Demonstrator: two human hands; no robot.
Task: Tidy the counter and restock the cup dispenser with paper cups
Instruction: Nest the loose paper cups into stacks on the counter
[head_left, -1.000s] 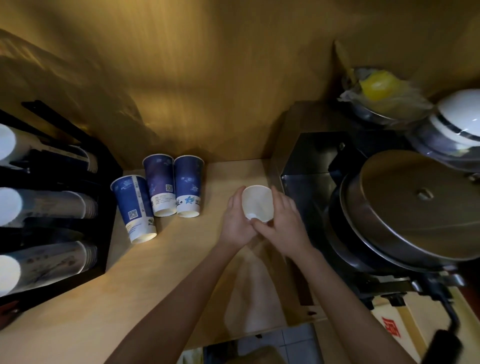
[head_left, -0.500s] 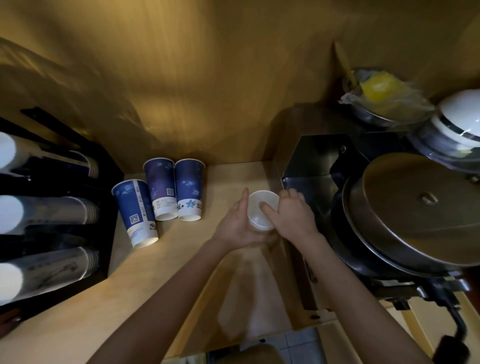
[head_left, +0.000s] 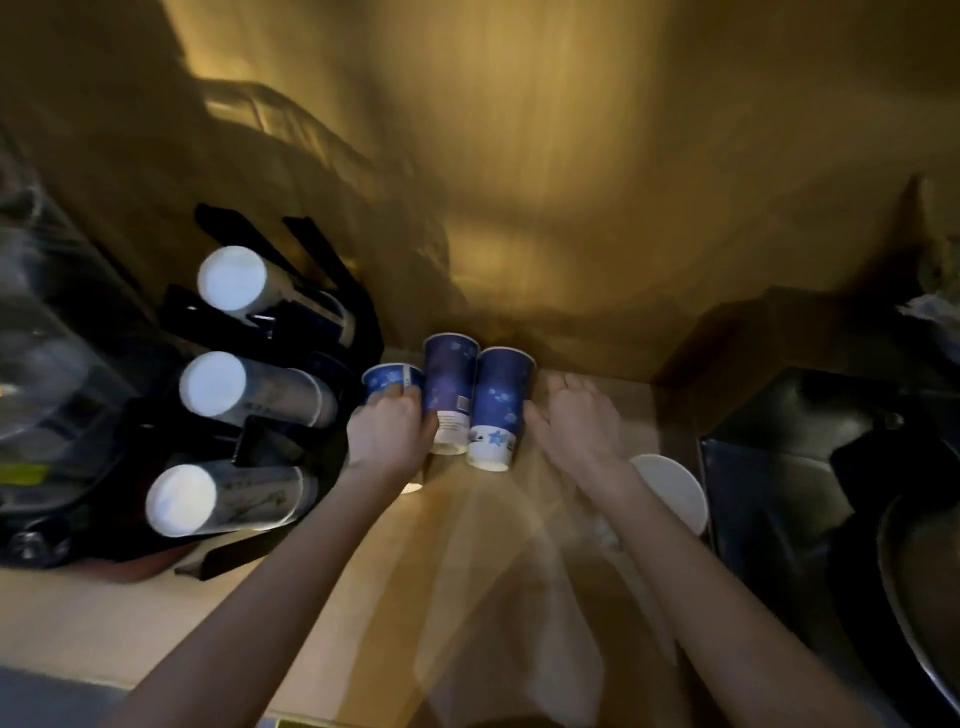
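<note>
Both our hands have left the white cup (head_left: 670, 488), now resting by our right wrist.
Left hand (head_left: 390, 435) grips the leftmost blue cup (head_left: 387, 380); right hand (head_left: 574, 421), fingers spread, touches the rightmost blue cup (head_left: 498, 402) on the counter (head_left: 322, 597).

I have only the one head view, a wide-angle camera worn on the person's head and pitched steeply forward and down onto the wooden counter (head_left: 322, 613), close enough that both forearms run up from the bottom edge. It faces the back wall (head_left: 519, 156), with the black cup dispenser (head_left: 270, 395) at my left edge and a dark metal appliance (head_left: 789, 467) cut off at the right. The frame is motion-blurred and bowed at its edges.
</note>
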